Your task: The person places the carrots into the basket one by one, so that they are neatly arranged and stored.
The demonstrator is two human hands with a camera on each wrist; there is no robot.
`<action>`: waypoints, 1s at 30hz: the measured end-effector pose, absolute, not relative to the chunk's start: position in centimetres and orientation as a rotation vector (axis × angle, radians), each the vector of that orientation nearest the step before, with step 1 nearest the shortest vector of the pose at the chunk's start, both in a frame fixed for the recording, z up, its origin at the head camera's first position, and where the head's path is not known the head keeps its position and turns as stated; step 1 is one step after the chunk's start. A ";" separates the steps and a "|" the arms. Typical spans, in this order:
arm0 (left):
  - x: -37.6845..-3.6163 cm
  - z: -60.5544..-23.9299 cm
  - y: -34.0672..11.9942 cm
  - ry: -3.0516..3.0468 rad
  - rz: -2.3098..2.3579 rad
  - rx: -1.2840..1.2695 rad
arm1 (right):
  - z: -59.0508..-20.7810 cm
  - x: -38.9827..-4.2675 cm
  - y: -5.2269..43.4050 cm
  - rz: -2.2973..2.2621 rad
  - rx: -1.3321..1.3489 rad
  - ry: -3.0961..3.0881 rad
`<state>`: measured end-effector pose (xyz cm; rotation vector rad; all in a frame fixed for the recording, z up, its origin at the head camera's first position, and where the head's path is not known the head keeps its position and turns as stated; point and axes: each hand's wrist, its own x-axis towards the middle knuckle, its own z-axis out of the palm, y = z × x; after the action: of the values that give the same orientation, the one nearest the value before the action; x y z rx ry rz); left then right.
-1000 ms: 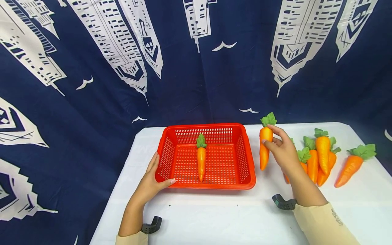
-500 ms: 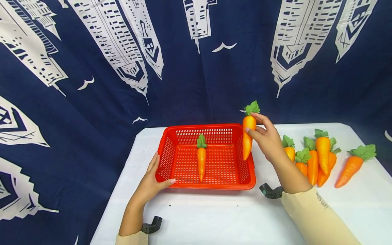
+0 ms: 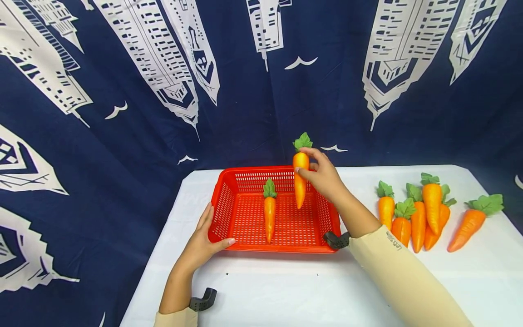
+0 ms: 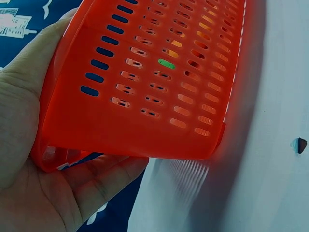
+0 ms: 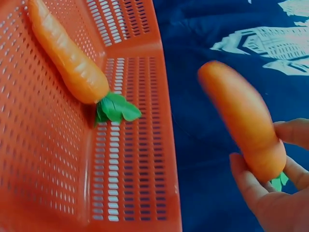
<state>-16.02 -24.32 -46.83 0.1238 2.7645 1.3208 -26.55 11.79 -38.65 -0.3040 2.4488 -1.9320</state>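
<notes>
Pinched near its leafy crown by the right hand, the carrot is held tip-down above the red basket, whose corner is gripped by the left hand; it is judged light, rigid and smooth, best taken at the thick end.

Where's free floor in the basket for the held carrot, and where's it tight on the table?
In the basket, bare floor lies either side of the lying carrot; the wider patch is to its right, under the held carrot in the right hand. The left hand takes the near-left corner. The table is bare in front; the carrot pile crowds the right.
</notes>
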 end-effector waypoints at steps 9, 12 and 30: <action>-16.0 -47.0 -24.3 2.743 1.342 0.120 | -40.4 -27.8 8.9 -1.767 -0.334 2.425; -16.0 -47.0 -24.3 2.740 1.343 0.112 | -41.1 -28.1 8.4 -1.746 -0.344 2.361; -16.0 -46.8 -24.3 2.737 1.357 0.113 | -44.8 -29.2 6.9 -1.523 -0.265 2.329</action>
<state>-16.00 -24.29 -46.79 0.1132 2.7366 1.3572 -29.19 6.91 -44.78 -0.2647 2.3286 -1.5226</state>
